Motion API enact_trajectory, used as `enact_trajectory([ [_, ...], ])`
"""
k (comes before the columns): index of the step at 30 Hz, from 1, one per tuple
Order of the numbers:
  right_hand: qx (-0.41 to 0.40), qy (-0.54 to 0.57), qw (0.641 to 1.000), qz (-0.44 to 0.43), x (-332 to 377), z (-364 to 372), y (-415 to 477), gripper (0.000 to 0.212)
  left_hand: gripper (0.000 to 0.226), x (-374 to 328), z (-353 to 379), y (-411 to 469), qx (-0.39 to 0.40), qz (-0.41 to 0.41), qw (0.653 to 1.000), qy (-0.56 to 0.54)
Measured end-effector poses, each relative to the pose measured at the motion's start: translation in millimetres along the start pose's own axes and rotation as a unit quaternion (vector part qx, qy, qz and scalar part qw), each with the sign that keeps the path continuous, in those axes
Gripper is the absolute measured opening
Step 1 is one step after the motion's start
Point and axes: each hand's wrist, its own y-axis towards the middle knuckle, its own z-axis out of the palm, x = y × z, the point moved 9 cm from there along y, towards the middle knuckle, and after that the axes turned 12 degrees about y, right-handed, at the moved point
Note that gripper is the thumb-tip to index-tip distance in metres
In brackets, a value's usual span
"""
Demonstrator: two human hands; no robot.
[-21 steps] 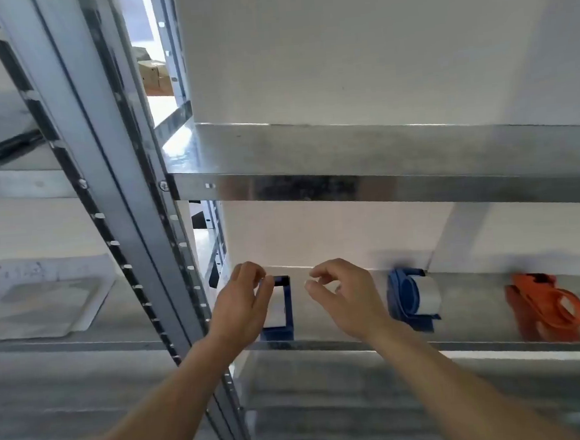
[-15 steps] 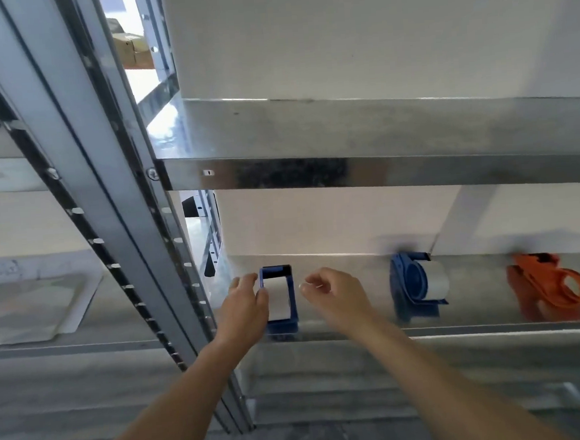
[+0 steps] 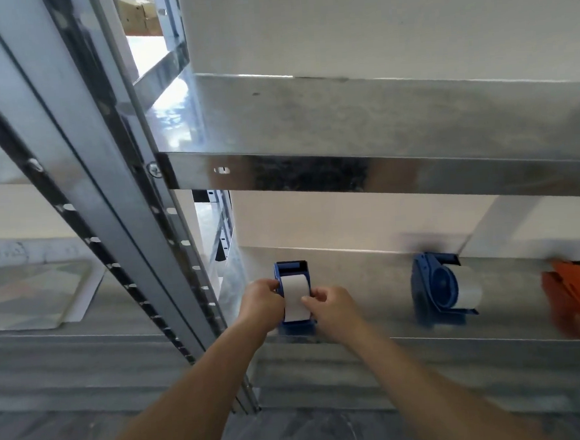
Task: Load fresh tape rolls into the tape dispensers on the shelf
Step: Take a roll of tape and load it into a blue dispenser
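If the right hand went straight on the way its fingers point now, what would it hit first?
The white tape roll in the leftmost blue dispenser: the right hand points leftward at it, and its fingertips seem to touch it. Beyond is the left hand, holding the dispenser's side.

We see shelves of galvanised metal: the lower shelf (image 3: 361,283) dull and mottled, the upper shelf (image 3: 313,175) mirror-bright along its front lip. The perforated upright (image 3: 128,231) is smooth, shiny metal. The blue dispenser (image 3: 290,267), the second blue dispenser (image 3: 430,289) and the orange dispenser (image 3: 576,303) look like smooth, faintly glossy plastic. The tape roll (image 3: 296,298) reads matt white, paper-like. The wall (image 3: 370,18) is matt, the cardboard box (image 3: 136,10) dull brown.
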Motion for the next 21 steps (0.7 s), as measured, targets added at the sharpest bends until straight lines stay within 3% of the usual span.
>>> enact_trajectory([
  [2, -0.001, 0.004, 1.000, -0.007, 3, 1, 3, 0.010, 0.031, 0, -1, 3, -0.002, -0.012, 0.999, -0.031],
  [6, -0.007, 0.023, 1.000, -0.008, 10, 0, 10, 0.025, 0.032, 0, -7, 7, -0.005, -0.052, 0.995, -0.088],
  [13, -0.023, 0.079, 0.996, -0.026, 29, -5, 21, 0.014, 0.025, -9, -12, 12, 0.008, -0.078, 0.978, -0.191],
  [21, -0.037, 0.092, 0.995, -0.022, 35, -12, 22, 0.015, 0.017, -11, -4, 12, 0.017, -0.076, 0.980, -0.182],
])
